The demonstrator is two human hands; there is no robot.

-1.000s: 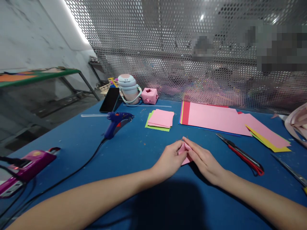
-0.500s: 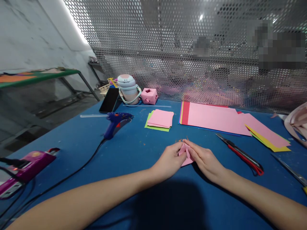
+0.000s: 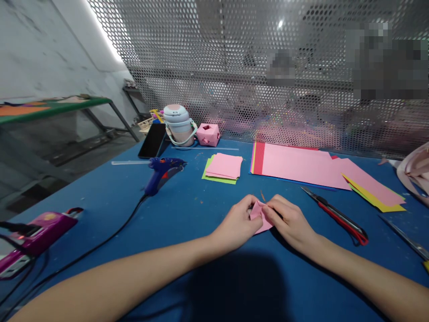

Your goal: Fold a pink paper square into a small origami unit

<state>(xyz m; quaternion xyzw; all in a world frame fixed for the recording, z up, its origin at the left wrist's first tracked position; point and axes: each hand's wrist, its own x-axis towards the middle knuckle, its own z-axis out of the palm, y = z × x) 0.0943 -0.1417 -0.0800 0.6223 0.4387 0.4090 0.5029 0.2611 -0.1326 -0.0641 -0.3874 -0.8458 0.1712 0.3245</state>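
Observation:
A small folded piece of pink paper point(image 3: 258, 218) is held between both hands, low over the blue table. My left hand point(image 3: 238, 223) grips its left side, thumb lying across the front. At its upper right edge, my right hand point(image 3: 288, 219) pinches the paper between thumb and curled fingers. Parts of the folds are hidden behind the fingers. Beyond the hands lies a stack of pink paper squares point(image 3: 224, 165) over green ones. A red and black utility knife point(image 3: 338, 214) rests to the right of my right hand.
On the left are a blue glue gun point(image 3: 161, 172) with its cord and a purple power strip point(image 3: 40, 237). A phone point(image 3: 153, 141), a lidded flask point(image 3: 179, 125) and a pink folded paper ball point(image 3: 208, 134) stand behind. Coloured sheets point(image 3: 298, 163) and scissors point(image 3: 407, 239) lie rightward.
My right hand's fingers have drawn back from the top of the paper and curled into a pinch at its right edge. The left hand stays nearly in place, still gripping.

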